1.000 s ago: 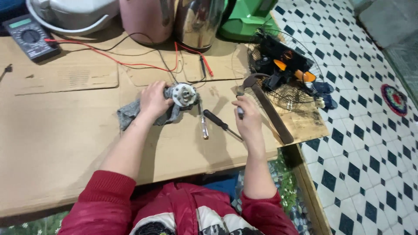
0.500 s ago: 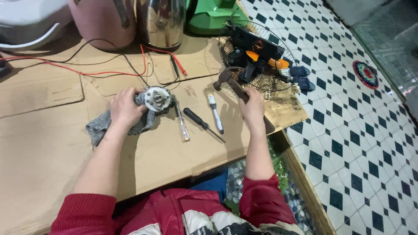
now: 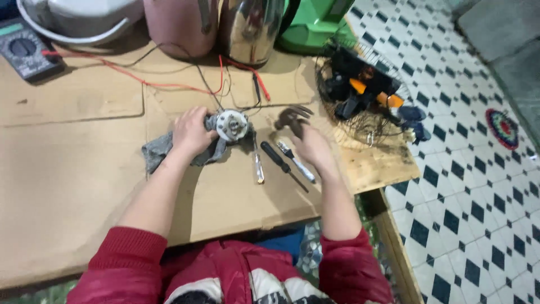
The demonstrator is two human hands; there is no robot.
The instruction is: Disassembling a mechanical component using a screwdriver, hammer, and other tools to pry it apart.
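- Head view, looking down: my right hand (image 3: 312, 147) has left the table (image 3: 84, 169) and now carries the claw hammer (image 3: 291, 118), lifted just right of the small motor (image 3: 232, 125); a second ago it lay flat near the screwdrivers.
- That puts the hammer head near the motor, with striking or prying within reach.
- Right grip: fingers closed round the hammer handle, though motion blur hides exactly how tight.
- Left hand (image 3: 191, 134): closed over the grey rag (image 3: 160, 153) and the motor's left side, pinning both to the cardboard, as before.
- The motor sits on the rag, mid-table, its round face up.
- Two screwdrivers (image 3: 284, 163) lie untouched between my hands.
- A multimeter (image 3: 25, 50) sits at the far left; its red lead (image 3: 140, 80) runs toward the motor.
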